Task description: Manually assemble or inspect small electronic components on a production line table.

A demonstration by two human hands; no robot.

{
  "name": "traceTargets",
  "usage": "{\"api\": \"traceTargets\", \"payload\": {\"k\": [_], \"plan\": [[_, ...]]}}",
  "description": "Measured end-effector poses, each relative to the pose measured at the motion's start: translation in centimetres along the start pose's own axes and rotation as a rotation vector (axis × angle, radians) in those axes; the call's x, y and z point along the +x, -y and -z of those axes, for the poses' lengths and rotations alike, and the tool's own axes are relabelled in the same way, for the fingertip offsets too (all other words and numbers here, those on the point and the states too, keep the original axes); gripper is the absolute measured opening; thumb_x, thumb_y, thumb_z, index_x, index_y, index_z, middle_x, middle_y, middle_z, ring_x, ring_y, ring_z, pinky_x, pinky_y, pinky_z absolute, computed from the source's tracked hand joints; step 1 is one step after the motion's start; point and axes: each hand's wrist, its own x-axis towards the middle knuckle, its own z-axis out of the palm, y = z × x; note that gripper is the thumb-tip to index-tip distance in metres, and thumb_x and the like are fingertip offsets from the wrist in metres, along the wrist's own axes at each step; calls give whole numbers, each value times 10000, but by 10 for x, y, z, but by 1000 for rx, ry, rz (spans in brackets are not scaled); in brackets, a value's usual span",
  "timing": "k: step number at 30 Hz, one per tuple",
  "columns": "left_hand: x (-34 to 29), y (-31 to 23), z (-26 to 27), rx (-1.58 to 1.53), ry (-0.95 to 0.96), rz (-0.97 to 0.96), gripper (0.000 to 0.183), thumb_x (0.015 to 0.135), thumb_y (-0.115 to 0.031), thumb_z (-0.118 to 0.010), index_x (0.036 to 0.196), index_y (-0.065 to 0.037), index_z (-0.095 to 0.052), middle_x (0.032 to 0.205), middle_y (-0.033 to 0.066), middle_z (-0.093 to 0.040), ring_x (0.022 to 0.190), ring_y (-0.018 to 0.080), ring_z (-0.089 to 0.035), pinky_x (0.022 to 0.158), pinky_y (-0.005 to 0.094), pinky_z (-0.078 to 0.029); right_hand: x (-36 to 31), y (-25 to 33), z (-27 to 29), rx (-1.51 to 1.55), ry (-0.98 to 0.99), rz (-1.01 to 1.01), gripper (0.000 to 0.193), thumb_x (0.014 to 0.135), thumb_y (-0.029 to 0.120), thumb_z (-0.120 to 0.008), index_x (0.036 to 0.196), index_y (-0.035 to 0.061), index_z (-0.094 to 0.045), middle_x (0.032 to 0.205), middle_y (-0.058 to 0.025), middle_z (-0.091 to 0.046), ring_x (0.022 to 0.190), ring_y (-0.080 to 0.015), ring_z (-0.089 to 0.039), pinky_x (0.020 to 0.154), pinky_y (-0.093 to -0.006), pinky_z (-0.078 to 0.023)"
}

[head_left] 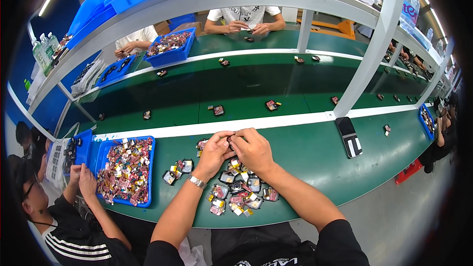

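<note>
Over the green workbench, my left hand point(213, 153) and my right hand point(253, 152) meet with fingertips pinched together. Between them sits a small dark-red part point(229, 139), mostly covered by the fingers. Just below my hands spreads a pile of small electronic modules point(238, 187). These are black housings with red circuit boards and bits of white and yellow. Two more black housings point(186, 166) lie left of my left wrist, and others are partly hidden behind my left hand.
A blue bin point(152, 167) full of small circuit boards stands at the left, beside a co-worker point(74, 226). A black case with white labels point(349, 138) lies at the right. Modules point(272, 105) dot the belt beyond a white rail point(187, 130). A shelf post point(367, 54) rises at the right.
</note>
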Motion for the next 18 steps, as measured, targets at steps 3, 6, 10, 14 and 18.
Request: {"api": "traceTargets", "payload": {"k": [3, 6, 10, 14, 18], "plan": [[0, 0, -1, -11, 16, 0, 290, 1005, -98, -494, 1284, -24, -464, 1195, 86, -612, 1074, 172, -612, 950, 379, -530, -2, -3, -2, -13, -25, 33, 114, 731, 61, -681, 838, 56, -643, 870, -42, -596, 819, -215, -599, 655, -331, -506], [-2, 1, 4, -23, 21, 1, 293, 1002, -103, -501, 1283, -29, -465, 1187, 79, -608, 1071, 174, -613, 941, 384, -534, 1, 2, 1, -15, -25, 53, 129, 711, 70, -670, 835, 55, -637, 877, -39, -598, 833, -211, -599, 687, -334, -498], [4, 6, 3, -46, 65, 0, 337, 977, -132, -558, 1287, -35, -466, 1157, 65, -600, 1053, 173, -615, 937, 381, -535, 0, -2, 8, -32, -20, 56, 139, 728, 64, -705, 855, 46, -655, 903, -70, -621, 832, -248, -621, 707, -351, -519], [8, 5, 0, -40, 10, -17, 322, 971, -69, -526, 1283, -15, -466, 1149, 70, -595, 1048, 170, -617, 891, 352, -559, -4, -9, 4, -38, 49, 83, 221, 770, 113, -674, 958, 5, -629, 1062, -149, -609, 942, -300, -601, 825, -382, -506], [1, -2, 4, -4, -95, -95, 325, 981, -35, -445, 1305, -16, -434, 1236, 127, -583, 1009, 203, -639, 837, 344, -569, -2, 10, -1, 58, 125, -14, 372, 773, 159, -700, 1092, -5, -599, 1193, -190, -567, 1055, -337, -558, 924, -413, -472]]}}
